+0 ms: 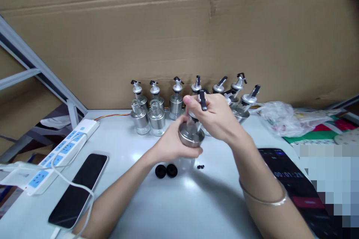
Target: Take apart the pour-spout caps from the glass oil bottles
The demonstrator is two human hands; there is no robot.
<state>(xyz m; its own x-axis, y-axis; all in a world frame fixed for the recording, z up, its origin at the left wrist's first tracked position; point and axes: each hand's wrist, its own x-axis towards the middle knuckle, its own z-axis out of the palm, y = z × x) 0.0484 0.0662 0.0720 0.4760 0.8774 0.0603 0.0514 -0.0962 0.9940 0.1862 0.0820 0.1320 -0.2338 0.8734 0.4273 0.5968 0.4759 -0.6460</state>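
Observation:
Above the middle of the white table (196, 201), my left hand (172, 143) is wrapped round a glass oil bottle with a steel collar (190, 136). My right hand (215, 115) grips the bottle's spout cap with its black lever (202, 101) on top. Two black rubber rings (166, 171) and a few tiny black bits (200, 166) lie on the table just below the bottle. Several finished bottles with spout caps (176, 101) stand in a row against the cardboard wall, and two bottles without caps (148, 119) stand in front of them at the left.
A white power strip (60, 153) with a cable lies at the left beside a black phone (80, 188). A second phone showing a timer (291, 183) lies at the right. A crumpled clear plastic bag (277, 117) sits at the right rear. Cardboard (179, 37) closes the back.

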